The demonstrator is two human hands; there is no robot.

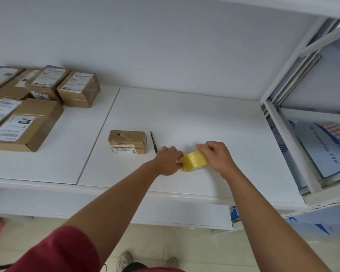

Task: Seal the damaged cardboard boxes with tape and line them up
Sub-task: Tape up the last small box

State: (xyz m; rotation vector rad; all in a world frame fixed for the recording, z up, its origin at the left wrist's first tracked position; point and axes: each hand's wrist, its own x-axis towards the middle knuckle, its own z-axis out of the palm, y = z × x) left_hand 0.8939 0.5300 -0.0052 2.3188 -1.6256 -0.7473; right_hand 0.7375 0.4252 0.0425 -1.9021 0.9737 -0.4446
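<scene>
Here both hands, left (168, 160) and right (217, 157), grip the tape roll (194, 160) beside a closed small box (128, 142).

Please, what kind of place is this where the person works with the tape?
Probably a parcel packing or storeroom area. Labelled cardboard boxes are piled on a white table, both hands hold a roll of yellow tape, and white metal shelving stands at the right.
</scene>
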